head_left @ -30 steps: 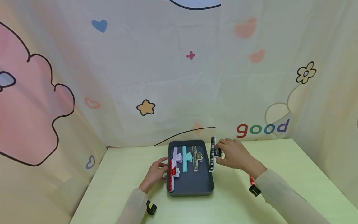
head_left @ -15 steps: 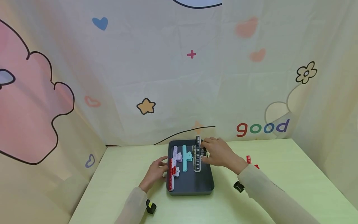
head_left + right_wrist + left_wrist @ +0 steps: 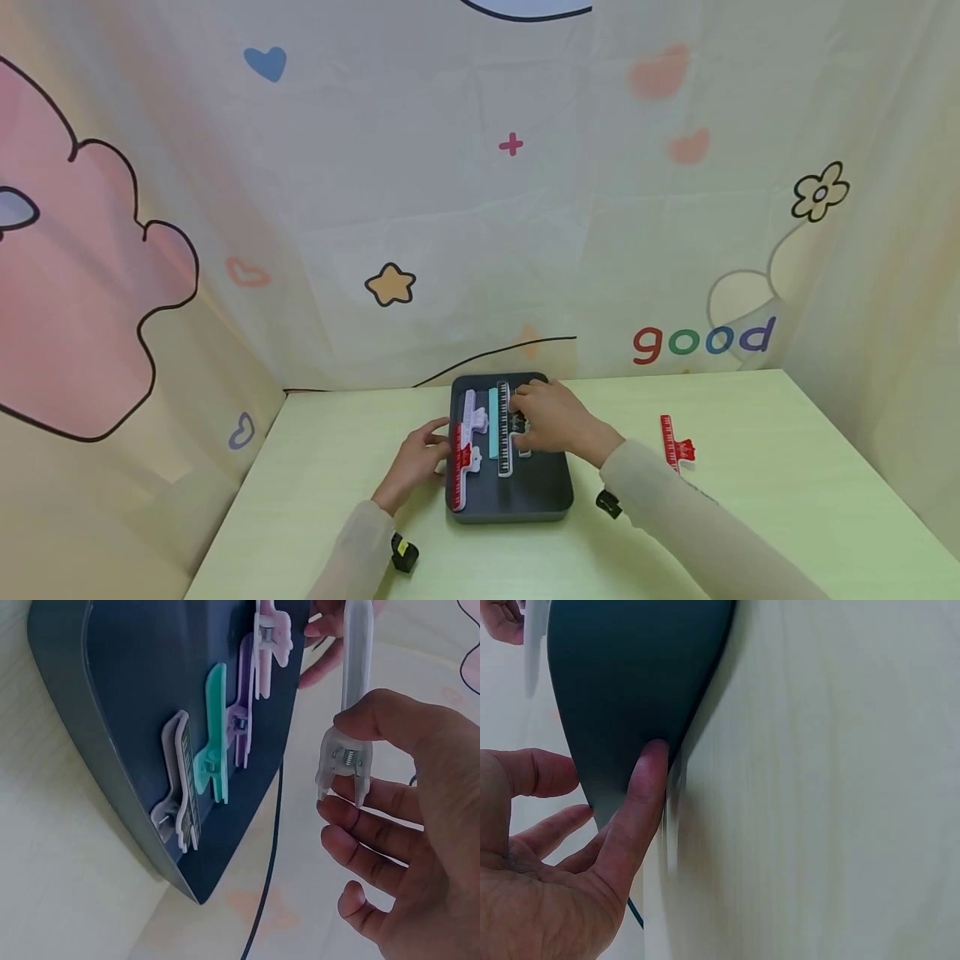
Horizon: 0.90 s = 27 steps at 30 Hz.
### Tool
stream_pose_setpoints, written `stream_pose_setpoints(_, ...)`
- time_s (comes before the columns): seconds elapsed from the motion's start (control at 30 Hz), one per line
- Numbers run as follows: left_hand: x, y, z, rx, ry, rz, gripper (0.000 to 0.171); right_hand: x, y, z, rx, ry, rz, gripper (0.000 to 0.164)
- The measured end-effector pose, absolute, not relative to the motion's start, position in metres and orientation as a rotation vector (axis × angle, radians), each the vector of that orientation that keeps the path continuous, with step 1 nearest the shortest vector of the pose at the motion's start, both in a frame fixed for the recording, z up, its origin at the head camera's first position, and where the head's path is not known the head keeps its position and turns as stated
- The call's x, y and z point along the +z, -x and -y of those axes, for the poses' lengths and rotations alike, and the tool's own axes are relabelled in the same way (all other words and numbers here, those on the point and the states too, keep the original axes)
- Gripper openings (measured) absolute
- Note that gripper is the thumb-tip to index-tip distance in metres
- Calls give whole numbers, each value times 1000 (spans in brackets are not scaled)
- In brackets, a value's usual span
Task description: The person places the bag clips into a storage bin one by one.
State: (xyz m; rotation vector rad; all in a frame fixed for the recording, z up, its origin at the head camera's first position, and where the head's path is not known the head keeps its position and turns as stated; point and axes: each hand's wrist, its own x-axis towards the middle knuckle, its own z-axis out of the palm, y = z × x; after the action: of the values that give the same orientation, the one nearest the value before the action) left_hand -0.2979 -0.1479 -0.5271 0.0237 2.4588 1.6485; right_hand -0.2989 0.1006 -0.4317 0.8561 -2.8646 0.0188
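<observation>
My right hand pinches a black piano-key clip by its handle end, between thumb and fingers, over the dark grey tray. In the right wrist view the held clip appears white from behind, raised above the tray. Beneath it lies a turquoise clip, partly covered in the head view. A gold-patterned piano clip is mostly hidden under my hand there. Further left in the tray are a lilac clip and a red piano-key clip. My left hand touches the tray's left wall with extended fingers.
Another red piano-key clip lies on the pale table, right of the tray and beside my right forearm. A printed curtain hangs behind the table's back edge.
My right hand has carried the black piano-key clip leftward from outside the tray's right edge to over the turquoise clip. The red clip on the table has come into view. My left hand stays put.
</observation>
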Motion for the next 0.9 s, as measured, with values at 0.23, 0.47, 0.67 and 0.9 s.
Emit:
stream_pose_setpoints(0.23, -526, 298, 149, 1643, -36, -2461, 53, -443, 302, -90, -18, -907, 2884, 34)
stream_pose_setpoints(0.47, -526, 300, 150, 1654, -35, -2453, 54, -449, 302, -80, -66, -942, 2919, 39)
stream_pose_setpoints(0.67, -527, 300, 150, 1653, -39, -2450, 54, -462, 304, -74, -128, -993, 2943, 40)
stream_pose_setpoints(0.9, -525, 296, 149, 1647, -36, -2453, 54, -471, 302, -65, -187, -985, 2997, 40)
